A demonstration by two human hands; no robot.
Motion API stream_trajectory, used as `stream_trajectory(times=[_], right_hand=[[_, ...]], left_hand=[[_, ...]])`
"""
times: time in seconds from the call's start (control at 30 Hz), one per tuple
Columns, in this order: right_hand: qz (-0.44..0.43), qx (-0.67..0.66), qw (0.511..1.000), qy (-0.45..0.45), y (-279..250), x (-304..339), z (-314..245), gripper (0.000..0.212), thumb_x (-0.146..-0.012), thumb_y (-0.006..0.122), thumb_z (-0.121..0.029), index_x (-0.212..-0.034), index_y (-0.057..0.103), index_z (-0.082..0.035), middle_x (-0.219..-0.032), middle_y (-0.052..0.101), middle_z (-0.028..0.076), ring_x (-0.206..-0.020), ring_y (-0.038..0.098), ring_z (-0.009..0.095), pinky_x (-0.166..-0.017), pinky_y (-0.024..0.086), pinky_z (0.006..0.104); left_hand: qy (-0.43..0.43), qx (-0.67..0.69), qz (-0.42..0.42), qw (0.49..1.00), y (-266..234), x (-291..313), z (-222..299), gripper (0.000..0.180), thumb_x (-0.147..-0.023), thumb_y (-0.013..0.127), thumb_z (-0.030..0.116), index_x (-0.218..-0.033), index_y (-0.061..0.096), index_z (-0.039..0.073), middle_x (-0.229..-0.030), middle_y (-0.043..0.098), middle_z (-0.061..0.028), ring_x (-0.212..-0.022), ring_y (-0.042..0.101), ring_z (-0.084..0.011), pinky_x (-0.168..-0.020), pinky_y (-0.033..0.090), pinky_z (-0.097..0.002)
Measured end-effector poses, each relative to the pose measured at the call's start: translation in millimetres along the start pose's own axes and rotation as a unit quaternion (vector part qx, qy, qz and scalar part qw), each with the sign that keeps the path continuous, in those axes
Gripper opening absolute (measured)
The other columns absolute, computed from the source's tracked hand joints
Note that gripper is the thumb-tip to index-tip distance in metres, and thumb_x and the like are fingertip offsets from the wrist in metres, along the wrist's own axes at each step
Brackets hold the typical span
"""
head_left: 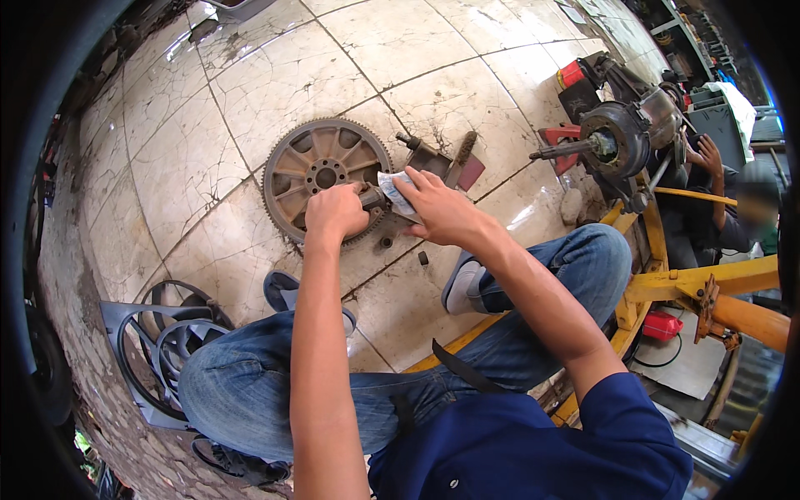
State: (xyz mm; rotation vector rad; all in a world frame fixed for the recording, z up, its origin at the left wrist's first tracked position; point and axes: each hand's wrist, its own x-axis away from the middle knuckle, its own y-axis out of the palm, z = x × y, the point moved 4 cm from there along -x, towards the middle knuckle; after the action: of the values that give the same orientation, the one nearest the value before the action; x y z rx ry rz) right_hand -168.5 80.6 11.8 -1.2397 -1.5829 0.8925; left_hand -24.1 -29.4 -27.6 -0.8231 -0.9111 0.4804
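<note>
Between left hand [337,212] and right hand [443,205], a metal part [374,199] lies crosswise.

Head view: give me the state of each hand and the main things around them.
Left hand: curled at the metal part, grip unclear.
Right hand: closed on the white cloth.
White cloth: crumpled, partly covered.
Metal part: between the hands, partly hidden.
Toothed flywheel: lying flat, brown-stained.
Brush: lying beyond the right hand.
Fan shroud: set down beside the left knee.
</note>
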Motion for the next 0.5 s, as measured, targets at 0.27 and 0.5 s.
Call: stream_trajectory(times=[0.27,0.5], right_hand=[[0.061,0.145,0.987,-0.029,13.0,-3.3,-2.3,0.061,-0.089,0.053,-0.009,-0.148,0.038,-0.003,-0.134,0.053,0.025,-0.127,0.049,0.042,-0.103,0.037,0.0553],[0.067,-0.071,0.995,-0.007,3.0,-5.7,-2.9,0.057,-0.089,0.051,-0.010,-0.144,0.040,0.001,-0.139,0.050,0.025,-0.130,0.047,0.042,-0.106,0.039,0.0484]], left_hand=[[0.005,-0.004,0.004,1.000,0.5,1.2,2.6,0.054,-0.075,0.062,0.021,-0.127,0.065,0.031,-0.110,0.072,-0.0138,-0.104,0.068,-0.0317,-0.092,0.053,-0.0419],[0.012,-0.007,0.005,1.000,-1.0,2.2,1.9,0.053,-0.076,0.063,0.021,-0.127,0.065,0.031,-0.110,0.071,-0.0139,-0.102,0.068,-0.0325,-0.091,0.054,-0.0422]])
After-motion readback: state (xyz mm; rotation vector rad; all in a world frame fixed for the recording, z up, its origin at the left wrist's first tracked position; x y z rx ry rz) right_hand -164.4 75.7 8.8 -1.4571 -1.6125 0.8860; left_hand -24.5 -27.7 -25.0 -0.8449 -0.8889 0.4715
